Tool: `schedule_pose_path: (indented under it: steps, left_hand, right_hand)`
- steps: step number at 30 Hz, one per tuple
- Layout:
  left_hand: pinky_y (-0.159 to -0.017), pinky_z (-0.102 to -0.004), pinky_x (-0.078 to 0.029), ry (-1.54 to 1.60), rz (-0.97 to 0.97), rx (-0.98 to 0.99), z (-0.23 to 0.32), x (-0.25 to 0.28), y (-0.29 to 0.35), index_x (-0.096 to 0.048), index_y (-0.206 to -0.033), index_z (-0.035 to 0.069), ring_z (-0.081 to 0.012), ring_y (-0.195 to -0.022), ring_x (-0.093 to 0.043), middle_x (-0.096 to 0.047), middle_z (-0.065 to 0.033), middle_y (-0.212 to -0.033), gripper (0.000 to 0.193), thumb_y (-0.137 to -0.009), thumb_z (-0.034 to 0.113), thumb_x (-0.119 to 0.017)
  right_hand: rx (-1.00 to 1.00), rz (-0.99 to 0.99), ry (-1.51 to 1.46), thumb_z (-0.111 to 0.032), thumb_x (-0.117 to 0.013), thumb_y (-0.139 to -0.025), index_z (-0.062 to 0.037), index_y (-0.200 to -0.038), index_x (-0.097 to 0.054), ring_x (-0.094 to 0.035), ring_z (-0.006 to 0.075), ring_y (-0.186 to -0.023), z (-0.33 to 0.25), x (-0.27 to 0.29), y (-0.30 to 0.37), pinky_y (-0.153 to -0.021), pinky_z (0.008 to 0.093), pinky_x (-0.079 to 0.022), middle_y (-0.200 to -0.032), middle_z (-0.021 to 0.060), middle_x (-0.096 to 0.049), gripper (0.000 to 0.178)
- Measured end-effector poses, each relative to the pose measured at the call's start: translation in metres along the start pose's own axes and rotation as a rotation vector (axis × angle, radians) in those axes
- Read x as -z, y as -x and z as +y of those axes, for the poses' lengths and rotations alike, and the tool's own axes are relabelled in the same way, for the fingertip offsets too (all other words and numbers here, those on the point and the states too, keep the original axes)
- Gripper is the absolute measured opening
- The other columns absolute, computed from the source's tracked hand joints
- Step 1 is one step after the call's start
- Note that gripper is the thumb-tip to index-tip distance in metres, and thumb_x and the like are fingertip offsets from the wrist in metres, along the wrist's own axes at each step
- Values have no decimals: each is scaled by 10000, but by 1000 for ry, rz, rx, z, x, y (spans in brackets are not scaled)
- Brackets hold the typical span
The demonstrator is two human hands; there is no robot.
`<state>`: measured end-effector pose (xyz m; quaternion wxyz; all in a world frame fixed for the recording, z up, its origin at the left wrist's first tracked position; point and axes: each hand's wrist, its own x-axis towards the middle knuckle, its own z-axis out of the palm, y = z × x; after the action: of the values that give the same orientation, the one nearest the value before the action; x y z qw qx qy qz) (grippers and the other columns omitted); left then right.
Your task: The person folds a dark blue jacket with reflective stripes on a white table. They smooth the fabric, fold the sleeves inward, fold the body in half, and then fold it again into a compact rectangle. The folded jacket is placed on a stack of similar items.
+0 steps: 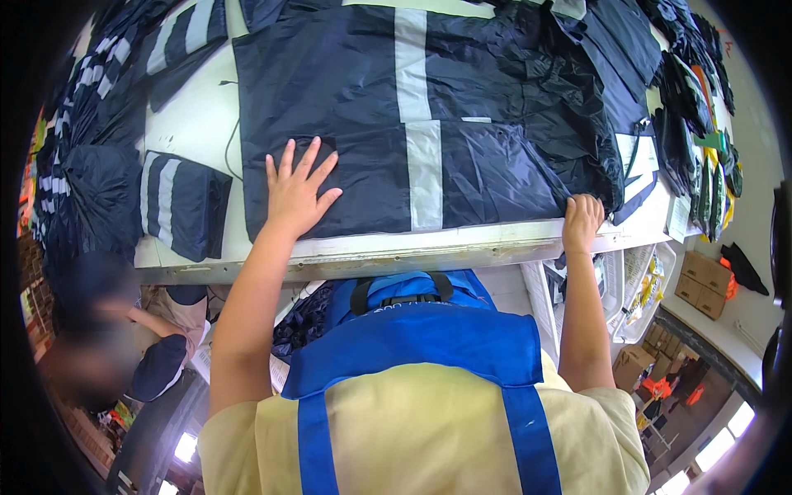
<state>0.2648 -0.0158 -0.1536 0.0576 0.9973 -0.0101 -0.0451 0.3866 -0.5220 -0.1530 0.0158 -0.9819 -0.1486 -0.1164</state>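
Observation:
Spread across the white table is a dark navy garment of thin, shiny fabric, with a pale grey reflective strip running down its middle. My left hand lies flat on its near left part, fingers spread. At the near right corner, my right hand has its fingers curled over the garment's bunched edge and grips it. The fabric around the right hand is wrinkled, while the left side lies smoother. A short white strip shows on the fabric right of the grey band.
A folded navy garment with grey stripes sits on the table at left. More striped garments pile up at far left. A person is at lower left. White baskets stand below the right edge; cardboard boxes lie beyond.

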Motion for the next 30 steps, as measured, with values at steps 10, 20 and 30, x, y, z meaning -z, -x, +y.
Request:
schedule_pose_path:
  steps: [10, 20, 30]
  left_hand:
    - [-1046, -581, -238, 117, -192, 54, 18, 26, 30, -570, -1264, 248, -339, -1278, -359, -416, -57, -1411, 540, -773, 451, -668]
    - [-1051, -673, -165, -28, -34, 402, -102, -1, -133, -300, -1435, 378, -351, -1396, -215, -213, -27, -1545, 548, -919, 479, -456]
    - [-970, -414, -425, 649, 230, -467, 111, 5, -236, -587, -1150, 45, -310, -1099, -556, -602, -132, -1170, 414, -770, 185, -673]
  right_hand:
    - [-58, -712, -219, -261, -626, -845, -69, -782, -663, -595, 350, -666, 15, 55, -60, -639, 431, -466, -661, 147, -612, 205]
    - [251, -302, -39, -349, -603, -869, -190, -1379, -451, -332, 381, -1332, -32, -19, -158, -1082, 484, -291, -1455, 168, -359, 556]
    - [-795, -99, -1194, -400, -735, -779, 52, -998, -607, -601, 248, -835, 4, -35, -433, -819, 377, -455, -883, 134, -637, 519]
